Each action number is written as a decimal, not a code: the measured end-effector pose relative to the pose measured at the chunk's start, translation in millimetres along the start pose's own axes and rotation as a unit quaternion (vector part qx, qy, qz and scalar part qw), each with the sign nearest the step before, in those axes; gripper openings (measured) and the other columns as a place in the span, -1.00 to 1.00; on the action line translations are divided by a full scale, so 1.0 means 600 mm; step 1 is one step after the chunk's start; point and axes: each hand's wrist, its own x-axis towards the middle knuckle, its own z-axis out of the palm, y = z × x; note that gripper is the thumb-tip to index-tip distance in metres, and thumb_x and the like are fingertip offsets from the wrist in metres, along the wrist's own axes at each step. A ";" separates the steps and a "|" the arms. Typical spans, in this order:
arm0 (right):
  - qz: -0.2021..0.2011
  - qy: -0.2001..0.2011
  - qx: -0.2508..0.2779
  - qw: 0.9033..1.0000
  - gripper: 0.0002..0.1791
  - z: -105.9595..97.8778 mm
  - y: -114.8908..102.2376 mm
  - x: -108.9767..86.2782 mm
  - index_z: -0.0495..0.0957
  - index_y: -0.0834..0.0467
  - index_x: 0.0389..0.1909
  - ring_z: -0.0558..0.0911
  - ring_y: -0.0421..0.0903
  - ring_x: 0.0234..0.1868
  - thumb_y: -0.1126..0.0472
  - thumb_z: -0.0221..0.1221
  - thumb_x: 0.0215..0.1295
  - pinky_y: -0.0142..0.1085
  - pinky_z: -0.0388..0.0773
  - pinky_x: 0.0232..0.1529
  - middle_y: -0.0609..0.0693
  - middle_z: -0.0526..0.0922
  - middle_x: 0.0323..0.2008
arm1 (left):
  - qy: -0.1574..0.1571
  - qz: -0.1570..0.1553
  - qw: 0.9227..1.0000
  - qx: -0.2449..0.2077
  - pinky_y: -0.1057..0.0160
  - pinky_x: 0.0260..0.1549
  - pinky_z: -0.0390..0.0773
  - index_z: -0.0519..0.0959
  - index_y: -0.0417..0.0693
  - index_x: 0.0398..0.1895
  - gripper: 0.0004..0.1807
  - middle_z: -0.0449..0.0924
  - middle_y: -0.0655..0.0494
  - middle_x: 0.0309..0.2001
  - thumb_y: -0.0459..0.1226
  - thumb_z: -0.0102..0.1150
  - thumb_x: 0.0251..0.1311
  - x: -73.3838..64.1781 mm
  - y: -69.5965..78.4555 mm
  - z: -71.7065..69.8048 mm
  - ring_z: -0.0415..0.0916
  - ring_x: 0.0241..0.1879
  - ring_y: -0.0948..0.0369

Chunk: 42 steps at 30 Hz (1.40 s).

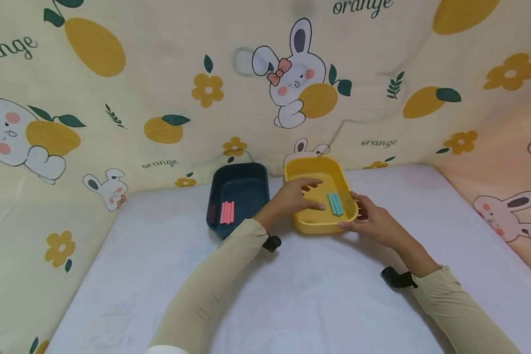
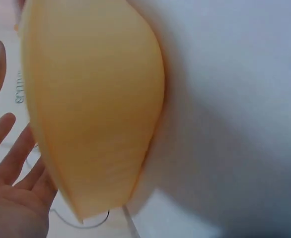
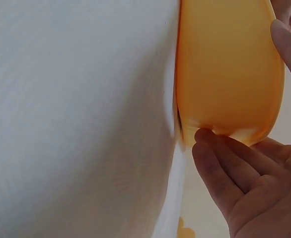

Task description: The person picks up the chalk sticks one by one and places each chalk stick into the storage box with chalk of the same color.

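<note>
A yellow plastic bin (image 1: 320, 228) stands on the table with a few short teal sticks (image 1: 335, 204) lying in its right part. My left hand (image 1: 289, 199) reaches over the bin's left rim, fingers spread and thumb apart, with nothing between them. In the left wrist view that hand (image 2: 16, 183) shows beside the bin wall (image 2: 96, 99). My right hand (image 1: 373, 222) holds the bin's front right corner, thumb at the front and fingers along the right side. The right wrist view shows its fingers (image 3: 225, 158) against the yellow wall (image 3: 225, 74).
Left of the yellow bin stands a dark blue bin (image 1: 239, 172), with several short pink sticks (image 1: 227, 213) lying in it. Both bins are near the back of the white-covered table (image 1: 292, 295). A patterned cloth (image 1: 159, 88) hangs close behind them.
</note>
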 end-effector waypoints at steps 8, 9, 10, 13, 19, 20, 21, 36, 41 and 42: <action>0.002 -0.001 -0.006 1.000 0.24 0.003 0.003 0.003 -0.17 0.13 0.59 0.40 0.30 0.35 -0.40 0.26 0.13 0.22 0.42 0.30 0.35 0.25 0.45 | 0.002 0.006 1.000 -0.004 0.07 0.32 0.46 0.36 0.11 0.43 -0.15 0.49 0.05 0.33 0.01 0.48 0.04 -0.045 -0.024 -0.034 0.40 0.33 0.03; 0.000 -0.002 -0.005 1.000 0.23 0.004 0.002 0.003 -0.17 0.13 0.59 0.41 0.30 0.35 -0.39 0.26 0.14 0.21 0.42 0.30 0.35 0.25 0.45 | 0.005 0.007 1.000 -0.001 0.07 0.32 0.46 0.37 0.13 0.43 -0.15 0.49 0.07 0.33 0.02 0.48 0.04 -0.052 -0.027 -0.039 0.40 0.32 0.05; 0.000 -0.001 -0.003 1.000 0.23 0.005 0.002 0.004 -0.16 0.13 0.59 0.41 0.30 0.35 -0.39 0.26 0.14 0.21 0.42 0.30 0.35 0.25 0.44 | 0.009 0.008 1.000 0.000 0.05 0.32 0.46 0.37 0.12 0.43 -0.15 0.49 0.07 0.32 0.01 0.49 0.03 -0.060 -0.030 -0.044 0.39 0.32 0.05; -0.004 -0.003 0.000 1.000 0.22 0.008 0.001 0.005 -0.16 0.13 0.59 0.41 0.30 0.35 -0.38 0.27 0.14 0.21 0.43 0.30 0.35 0.26 0.44 | 0.028 0.007 1.000 0.003 0.04 0.32 0.46 0.39 0.15 0.41 -0.16 0.50 0.12 0.31 0.00 0.50 0.02 -0.084 -0.037 -0.061 0.39 0.31 0.08; -0.002 -0.005 -0.002 1.000 0.24 0.009 0.000 0.008 -0.16 0.13 0.59 0.40 0.30 0.36 -0.40 0.27 0.12 0.22 0.41 0.31 0.35 0.25 0.44 | 0.062 0.014 0.998 -0.003 0.08 0.35 0.43 0.43 0.16 0.37 -0.21 0.49 0.14 0.30 -0.07 0.52 0.02 -0.136 -0.057 -0.096 0.40 0.31 0.11; -0.001 -0.004 -0.003 1.000 0.24 0.009 0.000 0.008 -0.16 0.13 0.59 0.40 0.30 0.36 -0.40 0.27 0.12 0.21 0.41 0.31 0.35 0.25 0.45 | 0.067 0.015 0.998 -0.003 0.08 0.36 0.43 0.44 0.15 0.37 -0.22 0.48 0.14 0.31 -0.06 0.52 0.02 -0.144 -0.061 -0.102 0.40 0.32 0.10; -0.002 -0.004 -0.004 1.000 0.24 0.009 0.001 0.009 -0.16 0.14 0.59 0.40 0.30 0.36 -0.40 0.27 0.12 0.22 0.41 0.31 0.36 0.25 0.45 | 0.070 0.014 0.997 -0.003 0.08 0.37 0.42 0.44 0.14 0.37 -0.21 0.48 0.14 0.31 -0.06 0.52 0.01 -0.153 -0.066 -0.108 0.39 0.33 0.10; -0.001 -0.008 -0.002 1.000 0.25 0.005 -0.004 0.007 -0.19 0.13 0.59 0.37 0.32 0.38 -0.40 0.26 0.13 0.23 0.38 0.32 0.36 0.21 0.46 | 0.094 -0.061 0.990 0.087 -0.27 0.39 0.27 0.26 0.08 0.48 0.02 0.22 -0.04 0.47 0.03 0.55 -0.08 -0.289 -0.158 -0.174 0.14 0.47 -0.08; -0.001 -0.007 -0.002 1.000 0.24 0.001 -0.001 0.003 -0.20 0.15 0.59 0.37 0.32 0.37 -0.38 0.27 0.15 0.22 0.39 0.32 0.37 0.21 0.46 | 0.104 -0.090 0.985 0.108 -0.28 0.41 0.22 0.17 0.01 0.53 0.13 0.07 -0.07 0.53 0.02 0.58 -0.12 -0.323 -0.177 -0.178 -0.02 0.51 -0.09; -0.001 -0.007 -0.002 1.000 0.24 0.000 -0.001 0.003 -0.19 0.15 0.59 0.38 0.32 0.37 -0.37 0.27 0.15 0.22 0.40 0.31 0.37 0.21 0.46 | 0.106 -0.091 0.984 0.113 -0.29 0.41 0.21 0.15 -0.02 0.54 0.15 0.05 -0.08 0.53 0.01 0.58 -0.12 -0.328 -0.181 -0.178 -0.05 0.51 -0.09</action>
